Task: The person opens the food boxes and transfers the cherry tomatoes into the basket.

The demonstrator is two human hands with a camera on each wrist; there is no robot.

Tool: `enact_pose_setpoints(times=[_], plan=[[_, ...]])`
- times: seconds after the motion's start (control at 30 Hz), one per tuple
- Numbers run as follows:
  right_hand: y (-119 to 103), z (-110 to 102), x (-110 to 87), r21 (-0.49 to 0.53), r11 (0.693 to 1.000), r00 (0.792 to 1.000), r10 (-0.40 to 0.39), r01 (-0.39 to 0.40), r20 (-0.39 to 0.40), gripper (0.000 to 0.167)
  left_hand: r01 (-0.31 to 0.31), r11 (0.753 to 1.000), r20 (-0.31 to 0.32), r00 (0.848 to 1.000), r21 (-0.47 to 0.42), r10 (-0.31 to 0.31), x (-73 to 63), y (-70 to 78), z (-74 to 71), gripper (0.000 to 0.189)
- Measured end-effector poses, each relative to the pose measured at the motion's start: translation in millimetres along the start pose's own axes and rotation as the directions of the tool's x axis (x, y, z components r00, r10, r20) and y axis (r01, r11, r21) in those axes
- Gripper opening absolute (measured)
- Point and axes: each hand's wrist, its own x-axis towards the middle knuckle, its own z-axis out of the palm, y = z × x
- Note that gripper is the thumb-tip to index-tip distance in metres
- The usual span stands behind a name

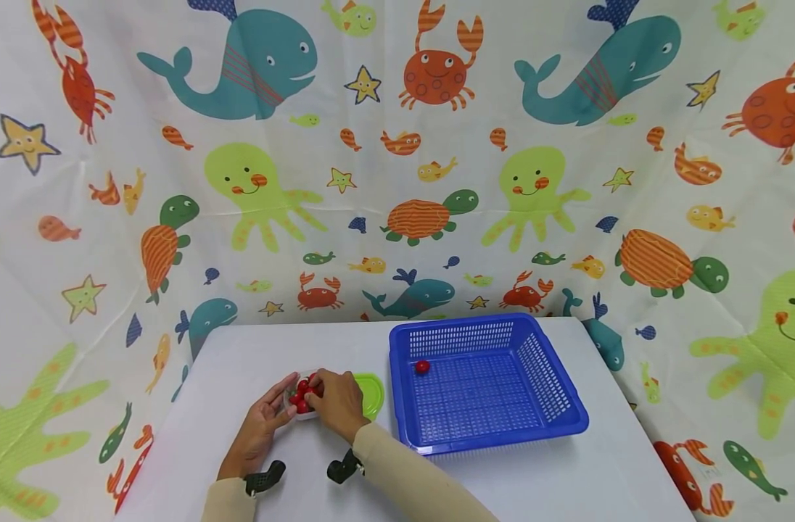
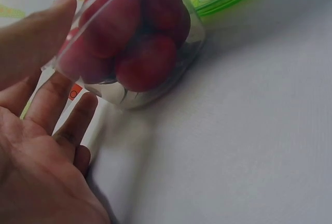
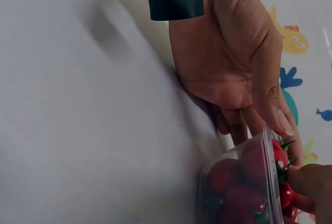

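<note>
Several tomatoes [image 1: 302,407] – likely light, slippery, best pinched round the sides – sit in a tub [image 1: 309,415] toward the left edge of the table [image 1: 241,355]; left hand [image 1: 262,426] cups it, right hand [image 1: 339,404] dips in, grip unclear.

Clear plastic tub [image 3: 270,172], open-topped, filled with glossy red tomatoes [image 1: 302,407], some with green stems. Rests on the white table [image 1: 476,486], left of the blue basket [image 1: 476,399].

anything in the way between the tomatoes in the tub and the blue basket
Yes: the green lid lies between tub and basket, probably low enough to pass over, and the basket's side wall rises beyond it. The right hand is at the tomatoes, nothing visible blocking it.
</note>
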Motion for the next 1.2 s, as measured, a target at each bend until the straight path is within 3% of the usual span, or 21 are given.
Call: enact_pose_setpoints(times=[0.2,0.53,1.2], plan=[[0.6,0.1,0.8,-0.055,0.998,0.999,-0.025,0.026,0.030,0.026,0.009,1.000,0.001,1.000,0.002,-0.009,-0.7,2.3,-0.4,0.071],[4.7,-3.2,2.0,0.082,0.997,1.000,-0.009,0.007,0.022,0.018,0.000,1.000,0.003,1.000,0.006,0.000,-0.3,-0.4,0.8,0.069],[2.6,-23.1,-3.8,0.196,0.980,0.999,-0.008,0.017,-0.046,0.020,0.026,1.000,-0.019,0.999,0.009,-0.026,0.2,0.7,1.3,0.070]])
